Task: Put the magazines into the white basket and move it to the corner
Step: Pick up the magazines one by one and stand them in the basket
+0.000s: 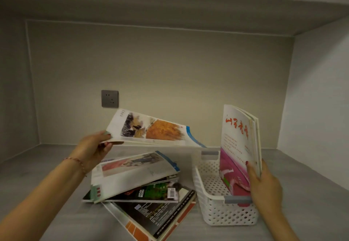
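Messy magazine pile (139, 188) lies on grey counter (47, 193), just left of white basket (224, 214). Right hand (264, 188) fingers grip upright magazines (238, 146) standing inside basket. Left hand (92, 148) fingers pinch a painted-cover magazine (153, 131), lifted above pile. Wall socket (110, 98) behind.

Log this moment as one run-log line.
left hand: holds magazine above pile | right hand: steadies upright magazines in basket | basket not yet in corner
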